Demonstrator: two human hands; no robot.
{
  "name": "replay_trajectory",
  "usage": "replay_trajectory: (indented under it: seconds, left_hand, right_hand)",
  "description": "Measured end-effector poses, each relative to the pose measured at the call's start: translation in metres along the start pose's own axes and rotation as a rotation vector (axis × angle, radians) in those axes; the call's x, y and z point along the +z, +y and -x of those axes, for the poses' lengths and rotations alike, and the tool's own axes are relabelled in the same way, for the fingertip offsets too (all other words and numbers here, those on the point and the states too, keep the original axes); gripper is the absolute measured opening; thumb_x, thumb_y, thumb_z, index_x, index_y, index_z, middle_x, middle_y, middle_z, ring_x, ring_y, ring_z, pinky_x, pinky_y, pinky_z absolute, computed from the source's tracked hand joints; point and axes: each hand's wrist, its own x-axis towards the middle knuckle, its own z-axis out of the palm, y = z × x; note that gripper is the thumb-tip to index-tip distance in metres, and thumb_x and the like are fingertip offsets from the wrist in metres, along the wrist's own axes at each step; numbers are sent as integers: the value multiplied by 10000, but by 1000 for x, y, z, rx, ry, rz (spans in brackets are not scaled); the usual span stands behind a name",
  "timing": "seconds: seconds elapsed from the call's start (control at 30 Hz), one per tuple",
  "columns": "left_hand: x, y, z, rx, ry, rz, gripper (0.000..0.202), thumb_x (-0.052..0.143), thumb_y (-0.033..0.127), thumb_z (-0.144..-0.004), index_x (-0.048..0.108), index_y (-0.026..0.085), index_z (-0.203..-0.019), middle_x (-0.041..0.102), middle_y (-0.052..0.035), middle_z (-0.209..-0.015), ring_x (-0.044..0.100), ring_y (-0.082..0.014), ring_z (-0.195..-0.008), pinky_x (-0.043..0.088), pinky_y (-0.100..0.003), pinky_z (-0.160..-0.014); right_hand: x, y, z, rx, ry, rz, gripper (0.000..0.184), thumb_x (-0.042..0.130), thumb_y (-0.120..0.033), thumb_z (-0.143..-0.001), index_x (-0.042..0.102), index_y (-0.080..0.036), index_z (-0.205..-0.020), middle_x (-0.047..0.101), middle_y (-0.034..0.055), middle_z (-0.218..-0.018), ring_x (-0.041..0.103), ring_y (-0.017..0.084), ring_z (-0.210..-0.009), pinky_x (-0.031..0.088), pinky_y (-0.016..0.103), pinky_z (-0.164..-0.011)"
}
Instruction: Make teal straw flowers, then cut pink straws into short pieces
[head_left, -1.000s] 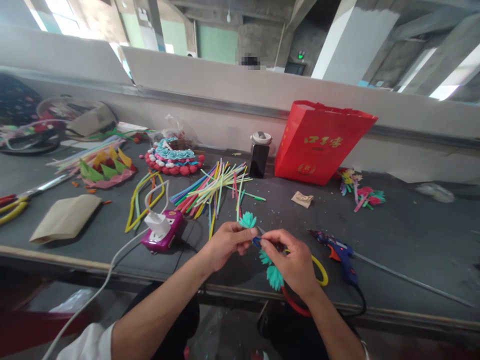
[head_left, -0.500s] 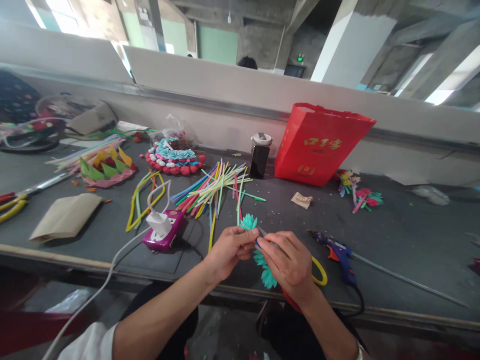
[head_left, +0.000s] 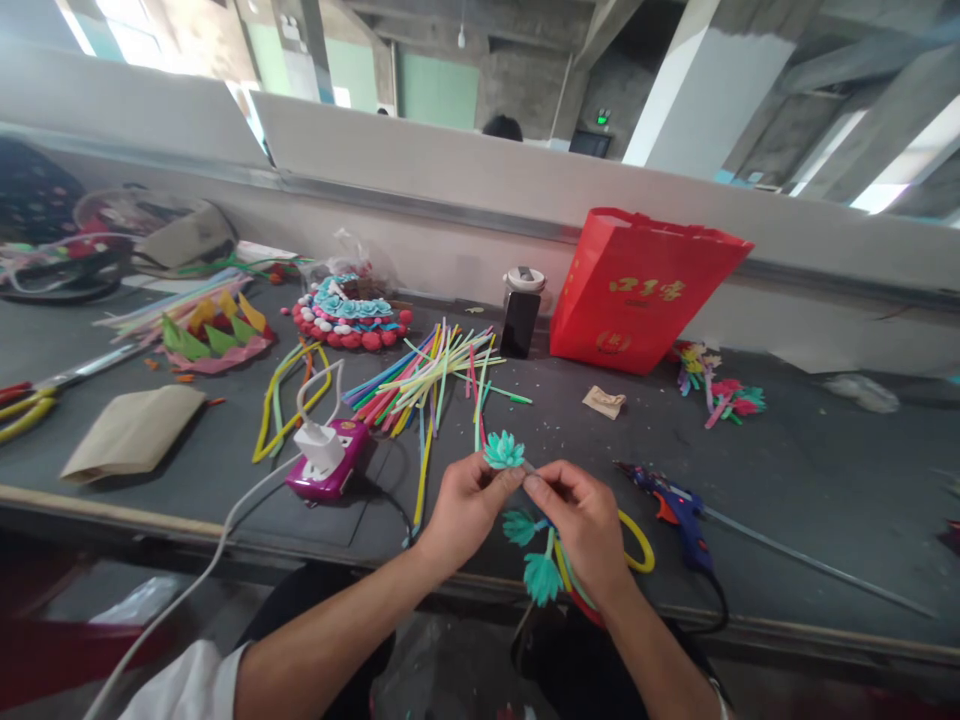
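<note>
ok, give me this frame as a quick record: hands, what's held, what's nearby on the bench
left hand: fingertips pinch the teal flower from the left
right hand: fingertips pinch at the same flower's base from the right
below hands: two more teal flowers, link to the top one unclear
right of hands: glue gun lying on the table
behind hands: coloured straws, purple power strip
back: red bag, dark bottle

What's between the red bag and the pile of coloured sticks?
A dark bottle, white-capped, stands upright there; the head view shows it.
</note>
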Motion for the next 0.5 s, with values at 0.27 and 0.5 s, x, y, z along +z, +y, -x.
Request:
replay_trajectory:
  seconds: [0.27, 0.5]
  left_hand:
    - [-14, 9, 0, 329, -139, -419, 216, 647, 344, -855, 698, 171, -735, 613, -31, -695, 532, -152, -667, 397, -252, -667]
    - [-16, 1, -17, 48, -241, -89, 261, 698, 403, -813, 652, 148, -787, 577, 11, -661, 469, -104, -588, 392, -217, -565]
  right_hand:
    - [-7, 10, -9, 408, -310, -573, 237, 790, -346, -696, 656, -158, -644, 508, -24, -564, 440, 114, -540, 364, 247, -550]
    - [-9, 12, -11, 278, -214, -461, 252, 744, -377, -780, 656, -153, -705, 503, -43, -605, 385, 80, -538, 291, 212, -499]
